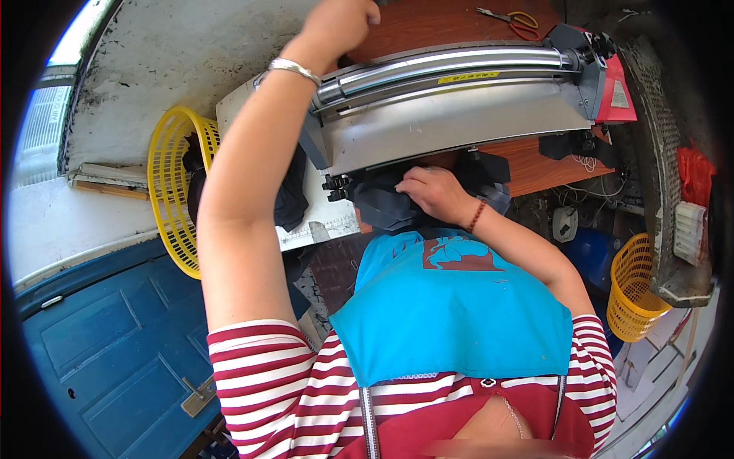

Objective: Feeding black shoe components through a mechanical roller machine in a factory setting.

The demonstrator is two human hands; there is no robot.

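A machine with long metal rollers [451, 70] and a sloping metal plate [459, 118] stands in front of me. My left hand [340, 30], with a bangle at the wrist, reaches past the rollers' left end. Its fingers curl closed, partly cut off by the picture's upper edge; what they hold, if anything, is hidden. Below the plate's near edge, my right hand [434, 193] bends its fingers closed over dark, sheet-like material [382, 208]. Part of that material is hidden under the hand and the machine.
A yellow basket [174, 191] with dark cloth stands left, near more black cloth [292, 200]. Orange-handled snips [520, 23] lie on the brown tabletop [428, 23] behind the rollers. Another yellow basket [633, 283] and loose cables [592, 190] are at right.
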